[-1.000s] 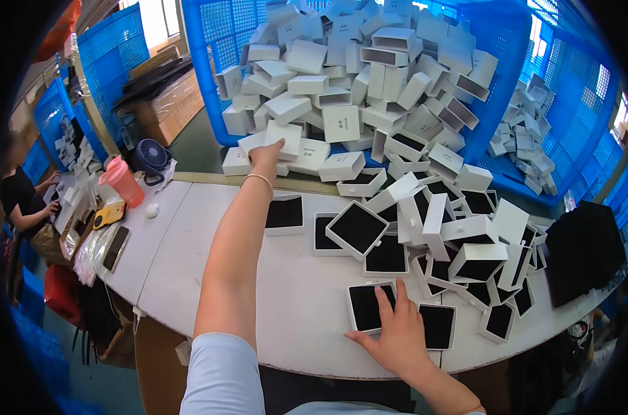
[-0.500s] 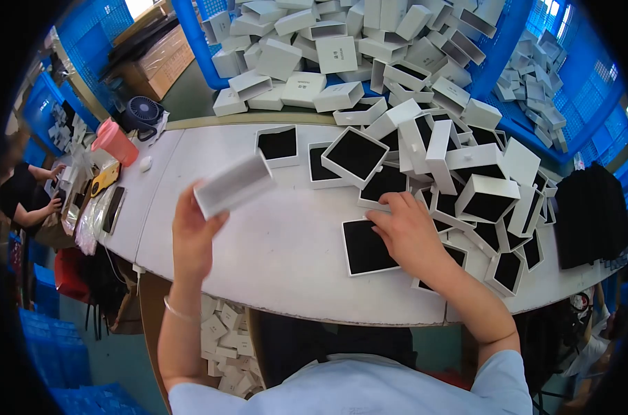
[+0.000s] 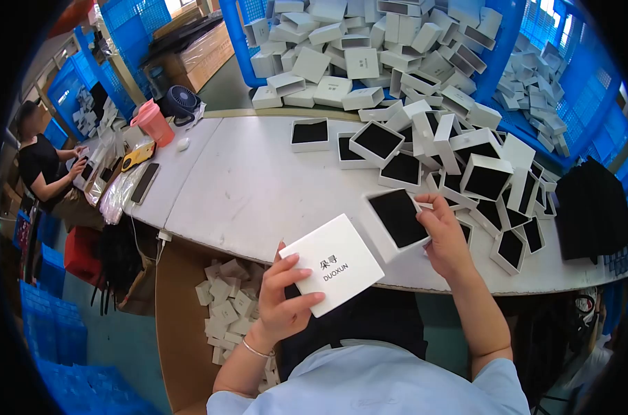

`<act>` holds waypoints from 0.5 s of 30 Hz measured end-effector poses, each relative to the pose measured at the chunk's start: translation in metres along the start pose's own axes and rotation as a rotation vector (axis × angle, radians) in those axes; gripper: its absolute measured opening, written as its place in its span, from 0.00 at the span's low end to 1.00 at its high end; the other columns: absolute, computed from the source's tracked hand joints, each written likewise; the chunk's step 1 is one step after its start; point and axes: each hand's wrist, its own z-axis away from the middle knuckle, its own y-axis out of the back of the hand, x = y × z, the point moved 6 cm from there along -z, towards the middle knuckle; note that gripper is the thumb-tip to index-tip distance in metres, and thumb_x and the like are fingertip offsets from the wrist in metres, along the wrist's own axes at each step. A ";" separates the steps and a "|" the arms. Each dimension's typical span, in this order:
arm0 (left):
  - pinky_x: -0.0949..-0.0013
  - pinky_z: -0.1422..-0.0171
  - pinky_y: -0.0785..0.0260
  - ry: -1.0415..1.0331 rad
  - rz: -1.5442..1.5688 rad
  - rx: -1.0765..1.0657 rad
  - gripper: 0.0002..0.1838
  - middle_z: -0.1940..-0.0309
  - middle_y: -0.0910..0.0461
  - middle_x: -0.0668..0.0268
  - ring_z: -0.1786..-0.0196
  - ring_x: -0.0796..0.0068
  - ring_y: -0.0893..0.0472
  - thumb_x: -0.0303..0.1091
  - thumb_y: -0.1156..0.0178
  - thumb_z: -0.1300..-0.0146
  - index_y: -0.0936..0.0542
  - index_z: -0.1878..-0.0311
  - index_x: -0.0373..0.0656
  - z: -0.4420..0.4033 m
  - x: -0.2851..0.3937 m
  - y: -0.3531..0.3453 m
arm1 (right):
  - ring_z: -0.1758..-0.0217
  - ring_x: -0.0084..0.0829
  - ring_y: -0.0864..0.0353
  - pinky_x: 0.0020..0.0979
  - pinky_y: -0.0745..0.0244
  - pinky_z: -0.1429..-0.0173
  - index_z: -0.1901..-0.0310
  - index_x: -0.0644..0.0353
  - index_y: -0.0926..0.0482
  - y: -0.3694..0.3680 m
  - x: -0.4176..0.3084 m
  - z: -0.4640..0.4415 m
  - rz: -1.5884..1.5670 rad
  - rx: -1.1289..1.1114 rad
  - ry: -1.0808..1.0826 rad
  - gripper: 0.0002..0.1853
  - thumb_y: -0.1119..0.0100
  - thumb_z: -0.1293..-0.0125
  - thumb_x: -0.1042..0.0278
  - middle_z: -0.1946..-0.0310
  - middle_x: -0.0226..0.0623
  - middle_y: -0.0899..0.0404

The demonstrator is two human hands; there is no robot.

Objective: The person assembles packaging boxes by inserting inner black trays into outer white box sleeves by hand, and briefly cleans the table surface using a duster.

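My left hand (image 3: 286, 294) grips a white box sleeve (image 3: 333, 266) whose printed face reads "DUOXUN", tilted above the table's front edge. In my right hand (image 3: 444, 232) is a white box tray (image 3: 399, 220) with a black lining, its fingers on the right rim. The sleeve and the tray are close side by side, the sleeve lower and to the left. Behind the tray lies a pile of similar black-lined trays (image 3: 401, 170). One more lined tray (image 3: 310, 133) sits apart at the back of the table.
A blue crate (image 3: 239, 45) of white sleeves stands behind the white table (image 3: 258, 183). Black cloth (image 3: 593, 211) is stacked at right. A pink cup (image 3: 153, 123), a fan (image 3: 184, 102) and a phone (image 3: 145, 184) lie left. Below is a cardboard box (image 3: 179, 325); another person (image 3: 47, 162) sits far left.
My left hand has brought the sleeve down and right, turning its printed face up. My right hand has lifted a lined tray off the table. The view has shifted.
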 end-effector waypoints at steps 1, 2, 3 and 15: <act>0.47 0.33 0.41 -0.010 0.004 -0.003 0.17 0.50 0.29 0.62 0.38 0.56 0.33 0.20 0.37 0.54 0.20 0.61 0.52 -0.001 0.004 -0.002 | 0.60 0.16 0.30 0.22 0.35 0.55 0.48 0.57 0.33 0.001 0.001 0.007 -0.135 0.095 -0.080 0.17 0.51 0.39 0.74 0.61 0.27 0.25; 0.47 0.33 0.40 -0.011 -0.084 -0.004 0.18 0.51 0.29 0.62 0.38 0.57 0.32 0.19 0.38 0.54 0.20 0.60 0.53 -0.002 0.009 -0.003 | 0.59 0.19 0.30 0.25 0.34 0.54 0.37 0.56 0.39 -0.003 -0.005 0.014 -0.175 0.097 -0.078 0.27 0.53 0.41 0.74 0.60 0.27 0.25; 0.47 0.34 0.40 -0.012 -0.175 -0.004 0.19 0.51 0.28 0.63 0.39 0.58 0.32 0.19 0.38 0.54 0.20 0.59 0.54 -0.004 0.014 -0.003 | 0.59 0.19 0.30 0.25 0.34 0.54 0.37 0.56 0.39 -0.004 -0.007 0.020 -0.178 0.099 -0.073 0.27 0.53 0.41 0.74 0.60 0.27 0.25; 0.65 0.48 0.41 0.100 -0.486 0.076 0.25 0.53 0.24 0.69 0.54 0.66 0.29 0.21 0.34 0.59 0.20 0.52 0.46 -0.017 0.018 0.007 | 0.75 0.24 0.24 0.23 0.33 0.86 0.36 0.60 0.40 -0.041 -0.002 0.067 -0.274 -0.262 -0.148 0.38 0.55 0.56 0.70 0.59 0.37 0.27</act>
